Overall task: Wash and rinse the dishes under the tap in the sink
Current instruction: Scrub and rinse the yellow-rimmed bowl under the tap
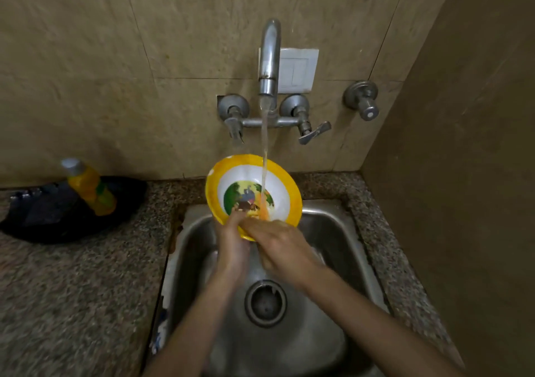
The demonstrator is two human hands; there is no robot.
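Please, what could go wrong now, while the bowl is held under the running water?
1. The bowl is tilted and wet, held at its lower rim by the left hand; the grip could slip and the bowl drop into the sink.
2. The water strikes the tilted inside and may splash toward the switch plate behind the tap.

Left hand (pixel 233 246) grips the yellow bowl (pixel 279 181) under the tap (pixel 269 58); right hand (pixel 282 245) touches it.
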